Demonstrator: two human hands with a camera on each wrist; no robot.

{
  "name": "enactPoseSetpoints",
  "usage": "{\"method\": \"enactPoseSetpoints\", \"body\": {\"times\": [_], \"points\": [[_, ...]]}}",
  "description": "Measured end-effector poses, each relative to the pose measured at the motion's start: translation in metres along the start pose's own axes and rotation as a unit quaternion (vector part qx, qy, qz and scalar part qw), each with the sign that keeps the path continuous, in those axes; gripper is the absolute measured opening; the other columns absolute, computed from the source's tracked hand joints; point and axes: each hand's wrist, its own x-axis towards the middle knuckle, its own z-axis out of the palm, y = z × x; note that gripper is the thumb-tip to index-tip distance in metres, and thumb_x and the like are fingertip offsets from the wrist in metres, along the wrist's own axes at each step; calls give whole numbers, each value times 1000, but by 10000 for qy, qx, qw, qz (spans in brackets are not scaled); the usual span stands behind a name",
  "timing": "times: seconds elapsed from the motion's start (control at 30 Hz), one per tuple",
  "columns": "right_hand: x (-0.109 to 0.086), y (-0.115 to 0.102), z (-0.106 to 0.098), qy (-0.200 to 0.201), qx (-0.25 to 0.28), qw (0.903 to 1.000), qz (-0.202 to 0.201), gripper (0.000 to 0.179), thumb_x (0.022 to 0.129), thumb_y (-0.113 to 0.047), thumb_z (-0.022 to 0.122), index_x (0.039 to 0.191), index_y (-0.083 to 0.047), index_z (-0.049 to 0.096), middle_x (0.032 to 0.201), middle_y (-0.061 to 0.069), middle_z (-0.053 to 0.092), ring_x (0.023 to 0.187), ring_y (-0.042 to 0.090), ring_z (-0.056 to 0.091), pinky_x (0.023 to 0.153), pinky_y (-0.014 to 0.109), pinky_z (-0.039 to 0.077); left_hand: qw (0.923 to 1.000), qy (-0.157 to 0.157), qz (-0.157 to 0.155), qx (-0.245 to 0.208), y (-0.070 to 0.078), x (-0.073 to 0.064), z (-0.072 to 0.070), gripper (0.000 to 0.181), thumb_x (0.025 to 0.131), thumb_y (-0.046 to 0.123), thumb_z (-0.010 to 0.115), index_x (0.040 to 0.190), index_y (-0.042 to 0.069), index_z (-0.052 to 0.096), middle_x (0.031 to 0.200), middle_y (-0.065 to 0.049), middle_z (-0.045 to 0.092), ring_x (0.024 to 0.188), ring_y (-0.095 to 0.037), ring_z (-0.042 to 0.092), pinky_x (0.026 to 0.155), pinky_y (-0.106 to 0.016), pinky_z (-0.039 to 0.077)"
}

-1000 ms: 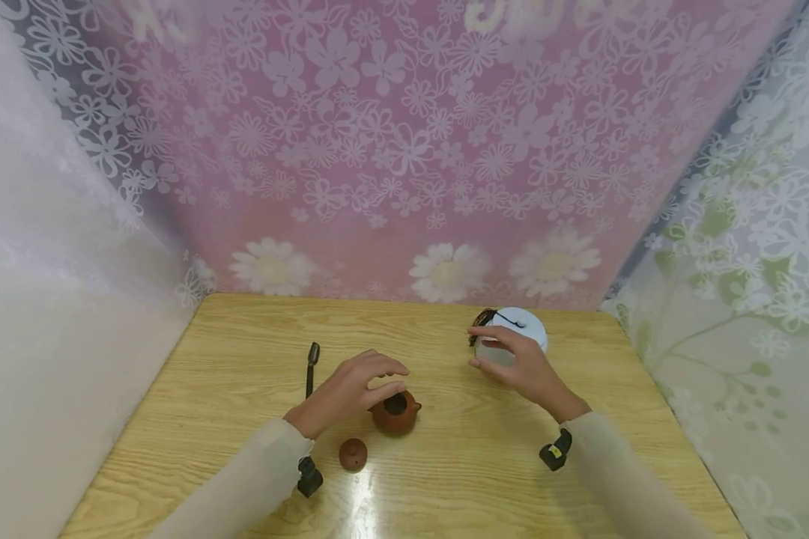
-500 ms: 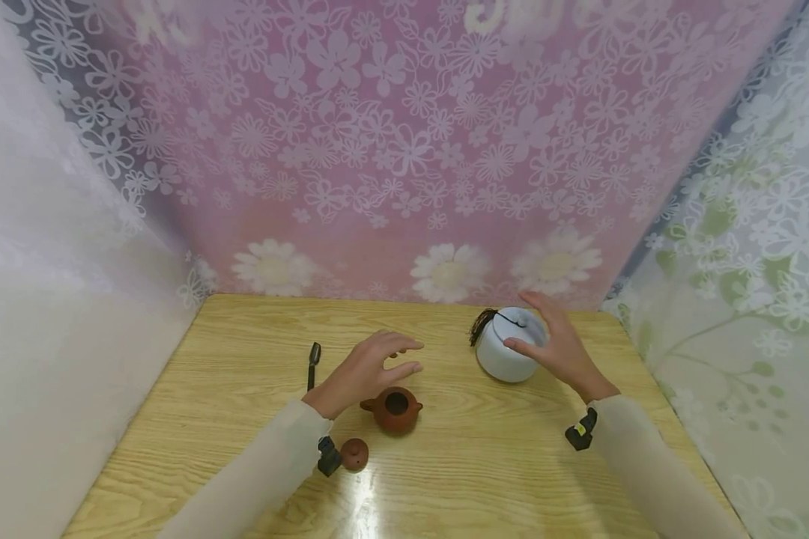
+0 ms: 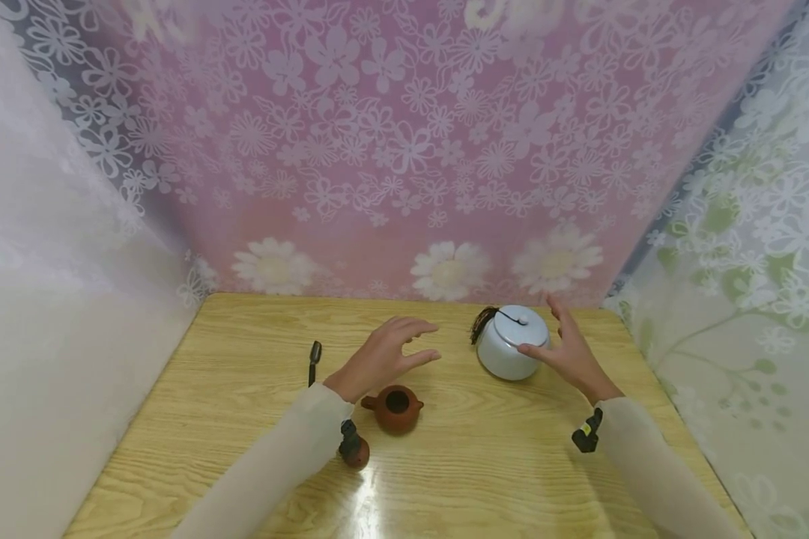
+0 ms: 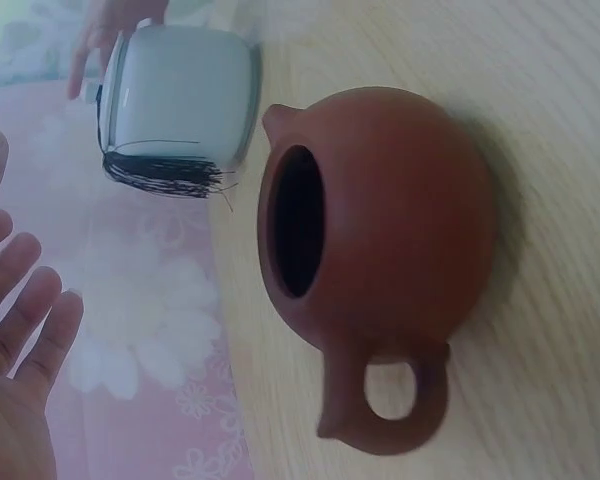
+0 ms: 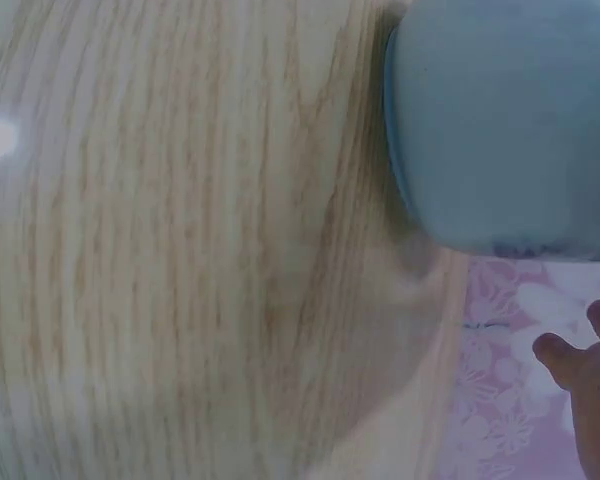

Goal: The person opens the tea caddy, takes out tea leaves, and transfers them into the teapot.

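Note:
A pale blue-white lidded jar (image 3: 508, 348) with a black tassel (image 3: 483, 325) stands at the back right of the table. My right hand (image 3: 569, 355) is at the jar's right side, thumb and fingers spread; whether the thumb touches the lid I cannot tell. Above and behind a brown clay teapot (image 3: 396, 412) my left hand (image 3: 386, 355) hovers with nothing in it, its fingers loosely extended. The teapot has no lid on, and its dark opening shows in the left wrist view. Its small round lid (image 3: 357, 455) lies in front of it, partly hidden by the left wrist camera.
A dark, slim scoop-like tool (image 3: 314, 362) lies left of the teapot, its lower end hidden by the left arm. The wooden table (image 3: 485, 464) meets a pink floral backdrop (image 3: 404, 187) at its back edge, with pale curtains at both sides.
My right hand has moved from in front of the jar to its right side, uncovering it. The left hand has shifted right and away from me, past the teapot, uncovering its handle.

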Motion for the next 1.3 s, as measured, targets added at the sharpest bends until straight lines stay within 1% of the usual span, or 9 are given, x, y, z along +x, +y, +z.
{"method": "enactPoseSetpoints", "body": {"times": [0.17, 0.27, 0.4, 0.57, 0.73, 0.97, 1.13, 1.2, 1.3], "points": [[-1, 10, 2, -319, 192, 9992, 176, 130, 94, -37, 89, 174, -40, -14, 184, 18, 3, 165, 54, 15, 124, 80, 23, 10000, -36, -27, 48, 2, 9, 3, 54, 106, 48, 73, 154, 27, 63, 152, 6, 64, 124, -13, 62, 103, -40, 57], [-2, 13, 4, -561, 225, 9976, 350, 130, 95, -40, 88, 173, -40, -17, 183, 22, 6, 164, 56, 17, 123, 80, 27, 10000, -23, -16, 52, 3, 15, 4, 54, 105, 48, 73, 154, 26, 63, 152, 4, 65, 125, -15, 63, 104, -40, 57], [-3, 16, 6, -761, 258, 9951, 579, 126, 96, -44, 86, 175, -33, -12, 180, 26, 12, 162, 59, 20, 120, 79, 33, 10000, 6, 45, 42, 4, 22, 6, 54, 106, 49, 72, 153, 23, 64, 149, 2, 67, 126, -19, 65, 104, -42, 57], [-3, 14, 8, -763, 268, 9943, 702, 121, 96, -48, 85, 178, -23, -1, 178, 28, 17, 160, 61, 23, 118, 78, 38, 10000, 24, 60, 55, 5, 31, 11, 54, 105, 47, 73, 153, 22, 65, 148, 2, 67, 126, -19, 65, 104, -43, 58], [-5, 11, 13, -748, 213, 9949, 639, 119, 96, -48, 85, 178, -20, 5, 177, 28, 23, 160, 58, 26, 117, 77, 40, 9999, 31, 103, 110, 5, 39, 15, 55, 105, 45, 75, 153, 22, 65, 150, 1, 67, 126, -19, 65, 104, -42, 58], [-11, 4, 22, -731, 233, 9956, 531, 116, 94, -47, 87, 178, -25, 10, 177, 23, 27, 161, 52, 30, 116, 75, 42, 9996, 106, 180, 180, 10, 53, 21, 54, 104, 45, 76, 152, 20, 66, 151, 1, 67, 129, -19, 66, 111, -43, 56], [-16, 0, 27, -789, 391, 9955, 361, 113, 95, -41, 87, 177, -23, 11, 177, 21, 28, 159, 50, 34, 115, 71, 46, 9994, 69, 255, 217, 13, 62, 28, 54, 105, 48, 73, 152, 23, 66, 152, 1, 67, 134, -19, 64, 114, -43, 54], [-17, 0, 30, -813, 454, 9953, 276, 112, 96, -38, 87, 177, -23, 13, 177, 21, 29, 158, 50, 36, 114, 70, 48, 9992, 29, 310, 249, 14, 66, 30, 54, 105, 49, 72, 152, 22, 66, 153, 1, 66, 140, -19, 61, 120, -43, 50], [-18, -1, 35, -863, 533, 9947, 169, 109, 97, -36, 87, 177, -23, 15, 176, 20, 29, 156, 49, 38, 112, 69, 50, 9985, -35, 360, 405, 17, 71, 33, 55, 106, 51, 70, 153, 23, 64, 156, 0, 64, 147, -20, 57, 129, -46, 41]]}}
